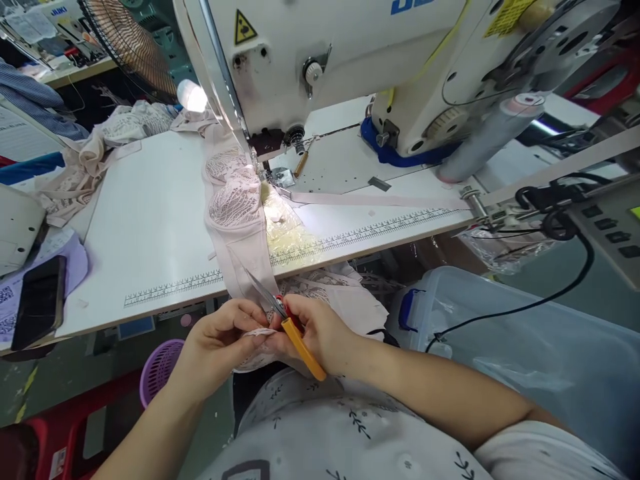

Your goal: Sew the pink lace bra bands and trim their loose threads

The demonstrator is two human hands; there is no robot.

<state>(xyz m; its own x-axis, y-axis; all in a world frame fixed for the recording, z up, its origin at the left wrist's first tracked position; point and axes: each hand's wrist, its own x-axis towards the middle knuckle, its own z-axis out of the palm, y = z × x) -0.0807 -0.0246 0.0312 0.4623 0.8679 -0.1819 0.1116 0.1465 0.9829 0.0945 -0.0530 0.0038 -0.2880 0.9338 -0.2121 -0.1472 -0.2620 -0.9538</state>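
At the table's front edge, my left hand point(217, 340) pinches the edge of a pale pink lace bra piece point(257, 362) between thumb and fingers. My right hand point(323, 330) is closed around scissors point(303, 350) with orange and red on the handle, their pointed blades aimed up and to the left. Its fingertips also meet the lace close to my left fingers. From there the pink garment runs up onto the table, where the lace cups point(233, 200) lie beside the needle area of the sewing machine point(330, 53). More lace fabric point(340, 293) hangs below the edge.
A pink elastic band point(375, 199) stretches right from the presser foot to a metal guide point(475, 203). A phone point(40, 300) lies at left. A clear plastic bin point(500, 333) stands at right, and a purple basket point(159, 373) and red stool point(65, 420) are below left.
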